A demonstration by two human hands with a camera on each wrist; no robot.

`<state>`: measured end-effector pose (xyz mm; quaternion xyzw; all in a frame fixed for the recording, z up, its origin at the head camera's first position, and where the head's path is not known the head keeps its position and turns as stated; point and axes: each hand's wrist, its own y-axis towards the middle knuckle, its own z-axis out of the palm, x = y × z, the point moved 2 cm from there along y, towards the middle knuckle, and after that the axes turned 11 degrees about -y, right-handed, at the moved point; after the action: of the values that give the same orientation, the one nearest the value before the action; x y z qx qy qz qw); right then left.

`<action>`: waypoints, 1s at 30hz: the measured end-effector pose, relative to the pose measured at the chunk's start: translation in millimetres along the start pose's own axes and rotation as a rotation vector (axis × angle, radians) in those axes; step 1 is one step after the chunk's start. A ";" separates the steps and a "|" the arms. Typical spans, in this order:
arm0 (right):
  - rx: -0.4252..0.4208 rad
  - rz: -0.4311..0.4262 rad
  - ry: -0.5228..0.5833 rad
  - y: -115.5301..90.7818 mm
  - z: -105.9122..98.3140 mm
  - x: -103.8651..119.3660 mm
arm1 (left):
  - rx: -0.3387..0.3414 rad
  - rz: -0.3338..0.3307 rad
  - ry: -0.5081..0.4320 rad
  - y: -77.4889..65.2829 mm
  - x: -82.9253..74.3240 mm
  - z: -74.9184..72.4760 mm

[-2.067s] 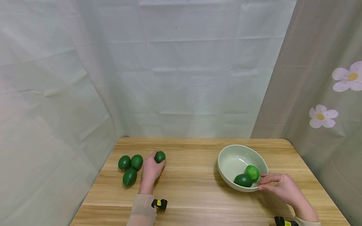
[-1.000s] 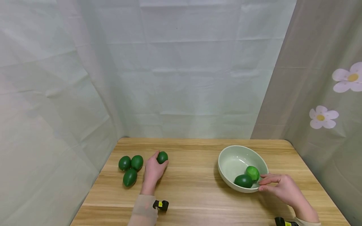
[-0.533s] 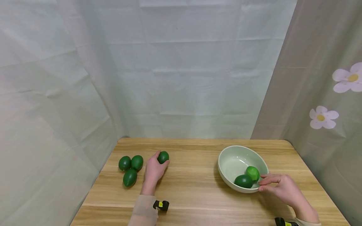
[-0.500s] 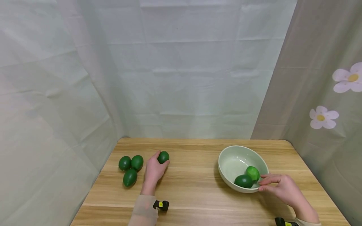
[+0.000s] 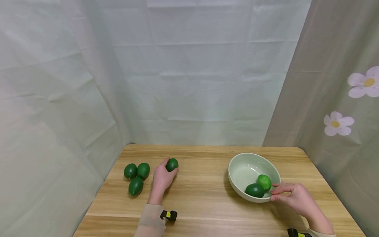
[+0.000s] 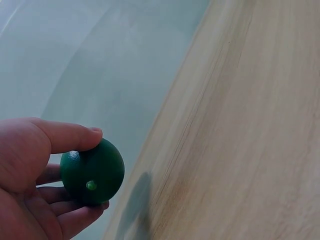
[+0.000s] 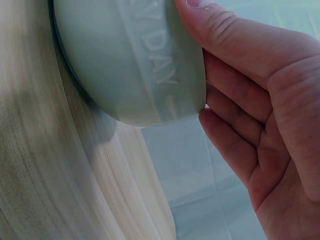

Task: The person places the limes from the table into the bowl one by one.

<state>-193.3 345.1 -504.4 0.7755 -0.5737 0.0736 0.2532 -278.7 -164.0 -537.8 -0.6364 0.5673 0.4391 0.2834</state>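
My left hand (image 5: 163,176) holds a dark green avocado (image 5: 172,164) between thumb and fingers, over the left half of the table. In the left wrist view the avocado (image 6: 94,175) shows a small pale stem nub, with its shadow on the wood beyond. My right hand (image 5: 296,197) pinches the near right rim of a pale green bowl (image 5: 243,171). The right wrist view has the thumb against the bowl's outer wall (image 7: 125,60), which bears raised letters, and the other fingers at the rim. Inside the bowl lie another avocado (image 5: 255,190) and a brighter lime (image 5: 264,182).
Three more dark green avocados (image 5: 136,186) sit in a cluster left of my left hand. The wooden table (image 5: 204,210) ends at pale cloth (image 5: 192,98) at the back and left. A grey curtain with flowers (image 5: 337,123) hangs at the right.
My left hand has shifted slightly to the right with the avocado in its grip. The right hand, the bowl and the clustered avocados stay as they were.
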 end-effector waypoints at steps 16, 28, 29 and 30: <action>0.010 0.010 -0.011 0.2 -1.0 -1.2 | 0.002 0.007 -0.026 -0.6 -4.1 2.3; 0.026 0.029 -0.005 0.0 -2.0 1.3 | 0.010 0.012 -0.046 -2.3 -5.7 4.4; 0.030 0.035 -0.007 0.0 -2.0 1.1 | 0.010 0.013 -0.046 -2.2 -5.5 4.6; 0.035 0.040 -0.009 0.0 -2.0 0.9 | 0.011 0.015 -0.049 -2.3 -5.4 5.0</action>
<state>-192.6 345.3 -502.4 0.7684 -0.5890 0.0851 0.2354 -277.5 -156.7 -535.6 -0.6196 0.5673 0.4537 0.2973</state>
